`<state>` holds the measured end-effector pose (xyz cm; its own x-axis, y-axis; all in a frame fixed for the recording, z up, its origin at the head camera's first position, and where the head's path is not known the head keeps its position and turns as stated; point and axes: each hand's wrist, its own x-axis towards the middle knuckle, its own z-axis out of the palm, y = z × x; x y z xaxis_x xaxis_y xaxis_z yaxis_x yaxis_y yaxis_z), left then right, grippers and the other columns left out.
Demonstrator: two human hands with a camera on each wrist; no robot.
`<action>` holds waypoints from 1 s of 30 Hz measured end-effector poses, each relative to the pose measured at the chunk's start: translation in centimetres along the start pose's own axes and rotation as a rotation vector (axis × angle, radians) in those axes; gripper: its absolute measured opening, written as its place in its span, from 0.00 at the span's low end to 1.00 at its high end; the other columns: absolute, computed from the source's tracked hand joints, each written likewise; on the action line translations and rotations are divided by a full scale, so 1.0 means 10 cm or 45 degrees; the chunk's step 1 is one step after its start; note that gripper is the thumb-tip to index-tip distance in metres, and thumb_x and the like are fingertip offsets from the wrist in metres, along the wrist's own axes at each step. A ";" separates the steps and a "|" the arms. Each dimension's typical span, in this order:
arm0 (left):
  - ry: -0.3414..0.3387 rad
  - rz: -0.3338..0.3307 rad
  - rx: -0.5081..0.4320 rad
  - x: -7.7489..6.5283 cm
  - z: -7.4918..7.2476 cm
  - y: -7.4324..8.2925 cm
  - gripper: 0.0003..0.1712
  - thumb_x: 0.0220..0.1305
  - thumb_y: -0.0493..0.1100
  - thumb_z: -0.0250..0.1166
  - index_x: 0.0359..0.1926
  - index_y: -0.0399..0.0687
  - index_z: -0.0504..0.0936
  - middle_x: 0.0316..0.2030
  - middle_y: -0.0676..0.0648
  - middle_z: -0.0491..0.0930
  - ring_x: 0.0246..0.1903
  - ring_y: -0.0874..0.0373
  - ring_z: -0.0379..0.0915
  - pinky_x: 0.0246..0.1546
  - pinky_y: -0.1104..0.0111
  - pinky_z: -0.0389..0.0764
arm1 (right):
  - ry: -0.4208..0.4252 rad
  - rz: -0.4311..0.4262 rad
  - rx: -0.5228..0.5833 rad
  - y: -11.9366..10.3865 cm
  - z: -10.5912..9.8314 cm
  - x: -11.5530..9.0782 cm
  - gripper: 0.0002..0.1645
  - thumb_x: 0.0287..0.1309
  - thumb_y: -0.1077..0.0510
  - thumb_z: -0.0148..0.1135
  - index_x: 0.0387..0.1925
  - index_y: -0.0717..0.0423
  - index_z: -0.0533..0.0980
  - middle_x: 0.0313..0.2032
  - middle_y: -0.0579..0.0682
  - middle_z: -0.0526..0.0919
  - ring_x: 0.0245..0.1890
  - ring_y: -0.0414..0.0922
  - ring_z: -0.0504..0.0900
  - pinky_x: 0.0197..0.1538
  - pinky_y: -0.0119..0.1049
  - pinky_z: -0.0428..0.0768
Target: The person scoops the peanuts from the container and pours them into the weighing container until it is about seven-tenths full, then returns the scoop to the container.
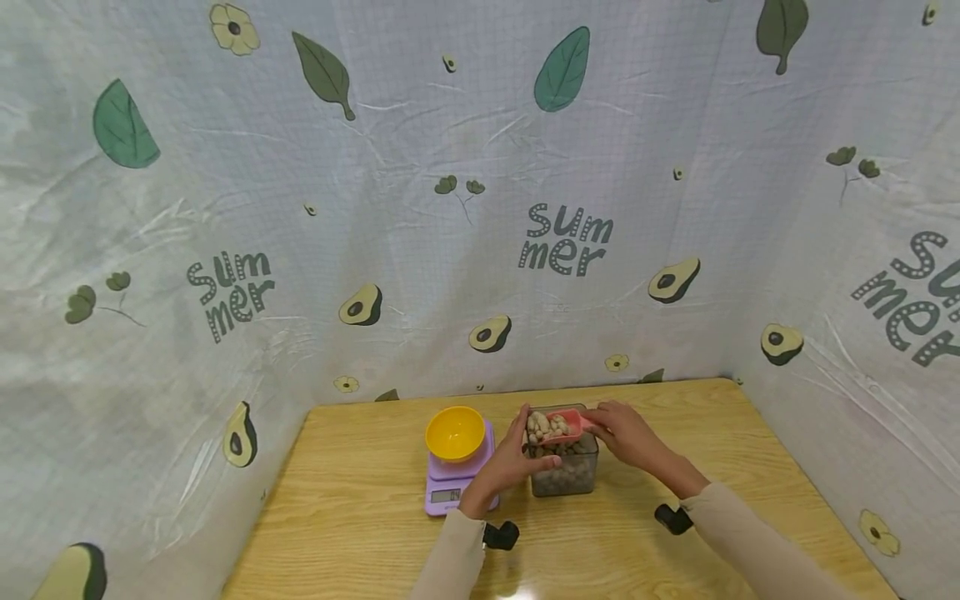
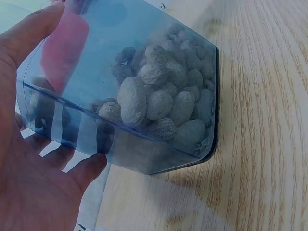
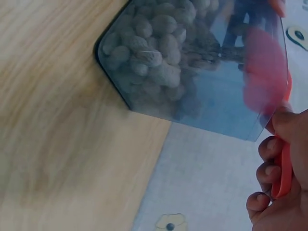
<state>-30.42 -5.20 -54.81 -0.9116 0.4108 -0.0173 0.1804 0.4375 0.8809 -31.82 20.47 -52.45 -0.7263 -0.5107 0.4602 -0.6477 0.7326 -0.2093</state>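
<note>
A clear bin [image 1: 564, 479] of unshelled peanuts [image 2: 159, 96] stands on the table. My left hand [image 1: 508, 458] grips its left side near the top, with the thumb along the near wall and the fingers [image 2: 89, 168] round the side wall. My right hand [image 1: 628, 433] holds a red scoop [image 1: 574, 423] by its handle [image 3: 286, 168] at the bin's right rim. The scoop's bowl lies across the bin's mouth and carries several peanuts [image 1: 546, 427]. More peanuts show below it inside the bin.
Left of the bin stands a purple kitchen scale [image 1: 442, 471] with a lit display. A yellow bowl [image 1: 455, 434] sits on it. Behind the wooden table [image 1: 337, 500] hangs a white sheet [image 1: 420, 250] printed with avocados and leaves, which also covers both sides.
</note>
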 end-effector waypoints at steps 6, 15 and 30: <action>0.016 0.006 -0.011 0.03 0.01 0.01 0.67 0.52 0.65 0.72 0.79 0.58 0.36 0.79 0.42 0.41 0.75 0.38 0.46 0.70 0.40 0.57 | 0.047 0.084 0.163 0.04 -0.02 -0.09 0.15 0.63 0.57 0.61 0.50 0.56 0.82 0.28 0.39 0.77 0.28 0.32 0.66 0.33 0.30 0.64; 0.017 0.032 0.028 0.05 0.02 0.03 0.68 0.52 0.66 0.71 0.79 0.56 0.36 0.79 0.42 0.40 0.76 0.39 0.45 0.71 0.40 0.56 | 0.134 0.078 0.163 0.08 -0.12 -0.12 0.14 0.63 0.58 0.62 0.50 0.57 0.82 0.29 0.40 0.79 0.29 0.32 0.68 0.33 0.32 0.68; 0.257 0.096 0.143 -0.14 -0.30 0.14 0.63 0.54 0.68 0.68 0.79 0.58 0.40 0.78 0.41 0.44 0.74 0.36 0.50 0.69 0.39 0.60 | 0.060 0.097 0.170 -0.17 -0.30 0.24 0.15 0.68 0.54 0.56 0.51 0.54 0.81 0.41 0.48 0.85 0.39 0.46 0.82 0.42 0.45 0.79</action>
<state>-29.95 -7.55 -52.10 -0.9474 0.2822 0.1511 0.2802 0.5023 0.8180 -31.81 19.36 -48.36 -0.7647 -0.4318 0.4782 -0.6184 0.7004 -0.3565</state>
